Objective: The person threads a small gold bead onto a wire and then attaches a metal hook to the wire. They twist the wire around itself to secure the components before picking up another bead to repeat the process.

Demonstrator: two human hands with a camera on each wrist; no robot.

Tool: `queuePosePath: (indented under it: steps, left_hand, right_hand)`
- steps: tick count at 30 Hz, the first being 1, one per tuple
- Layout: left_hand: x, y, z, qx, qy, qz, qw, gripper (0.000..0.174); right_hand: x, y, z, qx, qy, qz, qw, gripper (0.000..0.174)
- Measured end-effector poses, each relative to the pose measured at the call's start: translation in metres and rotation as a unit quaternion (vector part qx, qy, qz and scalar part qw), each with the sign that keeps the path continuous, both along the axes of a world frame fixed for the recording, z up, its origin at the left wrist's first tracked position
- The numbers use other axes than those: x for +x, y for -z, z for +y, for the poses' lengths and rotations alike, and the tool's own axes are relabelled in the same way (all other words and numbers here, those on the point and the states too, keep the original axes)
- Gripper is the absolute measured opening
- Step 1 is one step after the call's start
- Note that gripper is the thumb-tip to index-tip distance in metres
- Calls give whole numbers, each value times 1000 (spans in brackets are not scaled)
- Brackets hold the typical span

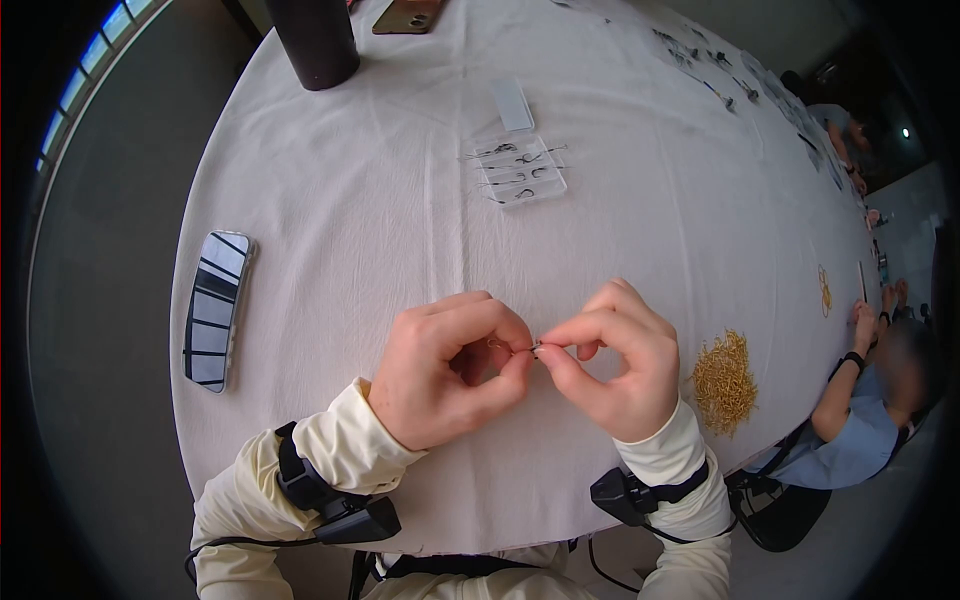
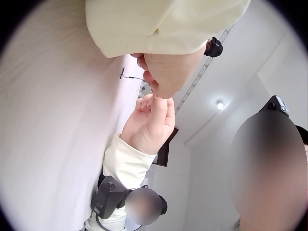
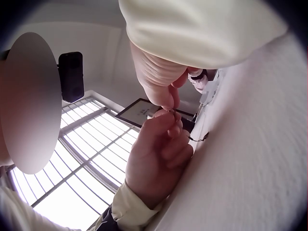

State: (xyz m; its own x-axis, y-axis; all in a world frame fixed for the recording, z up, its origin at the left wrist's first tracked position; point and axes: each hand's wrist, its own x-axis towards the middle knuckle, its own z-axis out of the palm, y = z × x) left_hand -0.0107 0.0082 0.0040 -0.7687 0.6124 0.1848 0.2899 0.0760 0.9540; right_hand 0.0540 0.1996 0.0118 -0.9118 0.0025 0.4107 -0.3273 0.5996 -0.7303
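Note:
In the head view, my left hand (image 1: 450,370) and right hand (image 1: 620,360) meet fingertip to fingertip over the near middle of the table. Thumb and forefinger of each pinch a thin dark strand (image 1: 535,348); its exact kind is mostly hidden by the fingers. From the left hand (image 3: 156,156) the dark strand (image 3: 202,138) trails out toward the cloth in the right wrist view, ending in a small twisted piece. The left wrist view shows the same strand (image 2: 132,77) hanging out, with the right hand (image 2: 149,125) below.
Beyond the hands stands a clear compartment box (image 1: 520,180) with dark hook-shaped pieces. A heap of small gold pieces (image 1: 725,385) lies at right. A phone (image 1: 218,310) lies left, a dark cylinder (image 1: 315,45) stands at the back. Another person (image 1: 860,400) sits at right.

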Motion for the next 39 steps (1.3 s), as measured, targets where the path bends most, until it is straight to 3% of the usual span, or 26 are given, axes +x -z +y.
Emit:
queuePosePath:
  steps: [10, 14, 23, 29, 32, 37, 39]
  left_hand:
    - [0, -2, 0, -23, -8, -20, 1000, 8]
    - [-1, 0, 0, -34, 7, 7, 999, 9]
    - [-2, -4, 0, -12, 65, -10, 998, 7]
    - [-6, -5, -4, -19, 126, -33, 991, 5]
    - [-5, -2, -4, 4, 119, -61, 991, 4]
    - [-2, -3, -4, 24, 56, 4, 998, 8]
    - [0, -2, -3, 28, 40, 32, 998, 9]
  right_hand:
    - [1, -14, 11, 167, -49, 101, 980, 21]
    - [0, -14, 16, 117, -20, 78, 990, 22]
    - [-2, -13, 23, 155, -90, 80, 981, 28]
    - [-2, -16, 24, 127, -134, 69, 981, 24]
    - [-1, -16, 23, 101, -123, 54, 986, 22]
    - [1, -10, 16, -61, -80, -18, 995, 17]
    - [2, -7, 8, -77, -55, -15, 995, 16]
